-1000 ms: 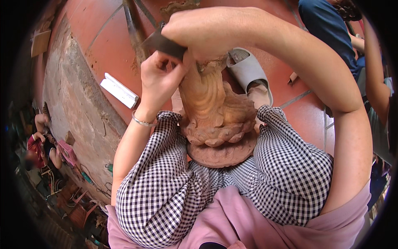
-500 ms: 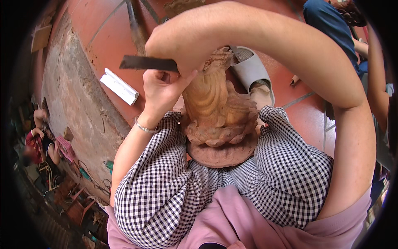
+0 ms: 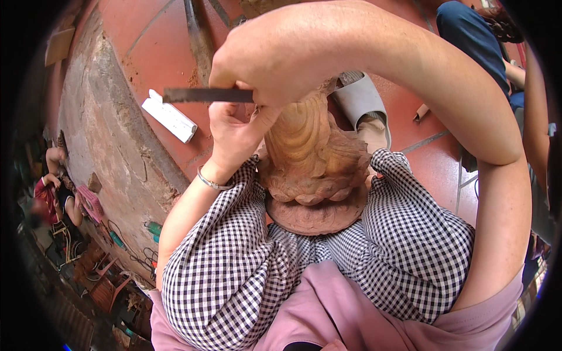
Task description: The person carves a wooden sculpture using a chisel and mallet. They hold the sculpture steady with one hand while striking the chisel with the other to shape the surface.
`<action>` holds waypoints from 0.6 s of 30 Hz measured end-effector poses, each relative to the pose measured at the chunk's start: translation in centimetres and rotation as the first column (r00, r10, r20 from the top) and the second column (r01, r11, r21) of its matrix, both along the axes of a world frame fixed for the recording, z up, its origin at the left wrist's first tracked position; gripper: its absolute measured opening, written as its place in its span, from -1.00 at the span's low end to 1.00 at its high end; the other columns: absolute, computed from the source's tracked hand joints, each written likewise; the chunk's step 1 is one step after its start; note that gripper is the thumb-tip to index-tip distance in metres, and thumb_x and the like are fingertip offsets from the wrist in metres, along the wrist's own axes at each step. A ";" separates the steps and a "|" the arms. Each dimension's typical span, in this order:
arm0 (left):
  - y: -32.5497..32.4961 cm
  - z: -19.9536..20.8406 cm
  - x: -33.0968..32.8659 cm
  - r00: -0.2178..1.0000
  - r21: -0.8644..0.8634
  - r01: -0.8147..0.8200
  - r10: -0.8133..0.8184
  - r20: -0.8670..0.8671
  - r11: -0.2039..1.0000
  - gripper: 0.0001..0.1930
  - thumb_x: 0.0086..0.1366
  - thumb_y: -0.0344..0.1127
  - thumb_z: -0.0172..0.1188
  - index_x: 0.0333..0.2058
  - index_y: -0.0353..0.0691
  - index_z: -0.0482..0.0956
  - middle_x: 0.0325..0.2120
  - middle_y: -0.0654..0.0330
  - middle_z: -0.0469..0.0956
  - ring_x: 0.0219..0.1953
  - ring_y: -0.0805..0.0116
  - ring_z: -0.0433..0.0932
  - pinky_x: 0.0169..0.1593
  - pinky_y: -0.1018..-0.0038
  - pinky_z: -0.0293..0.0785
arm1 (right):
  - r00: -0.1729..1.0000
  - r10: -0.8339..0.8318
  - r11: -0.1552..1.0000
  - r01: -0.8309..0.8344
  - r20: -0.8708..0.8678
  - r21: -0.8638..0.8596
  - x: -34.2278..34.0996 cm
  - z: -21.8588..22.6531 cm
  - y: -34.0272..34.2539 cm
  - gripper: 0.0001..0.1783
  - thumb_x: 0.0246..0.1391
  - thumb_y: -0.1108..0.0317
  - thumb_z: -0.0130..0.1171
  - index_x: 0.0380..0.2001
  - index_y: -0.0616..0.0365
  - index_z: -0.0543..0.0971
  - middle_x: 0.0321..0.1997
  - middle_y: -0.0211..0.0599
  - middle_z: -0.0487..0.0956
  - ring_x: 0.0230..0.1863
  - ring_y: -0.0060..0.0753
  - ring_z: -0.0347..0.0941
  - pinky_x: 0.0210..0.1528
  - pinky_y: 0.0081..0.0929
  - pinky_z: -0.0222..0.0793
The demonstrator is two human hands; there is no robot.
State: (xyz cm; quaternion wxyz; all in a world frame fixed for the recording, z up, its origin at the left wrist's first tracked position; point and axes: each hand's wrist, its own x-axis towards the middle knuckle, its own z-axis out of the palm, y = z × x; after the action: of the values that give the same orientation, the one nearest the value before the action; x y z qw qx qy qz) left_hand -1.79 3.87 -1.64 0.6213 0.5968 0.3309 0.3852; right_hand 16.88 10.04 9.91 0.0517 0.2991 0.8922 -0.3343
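Note:
A carved wooden statue (image 3: 304, 152) stands on its round base (image 3: 319, 219) between my knees, tilting away from me. Smooth drapery folds show above its petal-like lower carving. My right arm arches across from the right and covers the statue's top. Closed at the upper left of the carving, my right hand (image 3: 257, 67) holds a dark narrow flat strip (image 3: 205, 95) that juts out leftward. Just below the strip, my left hand (image 3: 240, 131) curls closed, its thumb against the statue's side. The right fingertips and the left hand's exact grip are hidden.
A white folded piece (image 3: 168, 120) lies on the red tiles at left, near a stone slab (image 3: 105, 117). A long dark tool (image 3: 199, 35) rests beyond my hands. A grey slipper (image 3: 360, 99) is on my foot. Other people sit at far left and upper right.
The right hand and the strip have shifted slightly, the strip now lying more level. The left hand has moved slightly right and down. The statue's visible top has changed a little.

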 end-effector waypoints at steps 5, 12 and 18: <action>-0.6 -0.1 0.9 0.995 -0.017 -0.098 0.098 -0.020 0.995 -0.77 0.21 -0.58 0.36 -0.16 -0.35 0.57 -0.15 0.25 0.58 -0.14 0.54 0.54 -0.10 0.57 0.49 | 0.986 -0.122 0.989 0.111 -0.113 -0.100 0.2 -0.9 -0.7 -0.81 -0.06 0.48 0.22 -0.31 0.24 0.65 -0.38 -0.01 0.67 -0.37 -0.06 0.62 -0.27 -0.16 0.51; 1.8 0.1 1.5 0.943 0.050 -0.169 0.176 -0.284 0.984 -0.84 0.15 -0.51 0.44 -0.40 -0.34 0.59 -0.44 0.43 0.53 -0.38 0.70 0.46 -0.42 0.65 0.36 | 0.993 -0.052 0.928 0.089 -0.111 0.362 -0.1 -2.6 0.6 -0.77 -0.15 0.47 0.20 -0.34 0.23 0.69 -0.46 -0.10 0.65 -0.39 -0.09 0.61 -0.33 -0.21 0.49; 1.1 -0.4 0.5 0.969 0.052 -0.141 0.149 -0.200 0.989 -0.79 0.15 -0.45 0.47 -0.28 -0.35 0.63 -0.33 0.32 0.63 -0.25 0.58 0.57 -0.18 0.59 0.48 | 0.994 -0.095 0.994 0.091 0.059 0.067 -1.8 -1.8 0.6 -0.81 -0.17 0.48 0.22 -0.40 0.30 0.67 -0.43 -0.02 0.66 -0.38 -0.07 0.61 -0.33 -0.17 0.51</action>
State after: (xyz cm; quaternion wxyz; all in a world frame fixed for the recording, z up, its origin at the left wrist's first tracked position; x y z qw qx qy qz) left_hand -1.26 5.01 -2.08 0.5434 0.6185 0.4280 0.3728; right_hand 15.10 10.64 8.13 0.0542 0.3520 0.8856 -0.2981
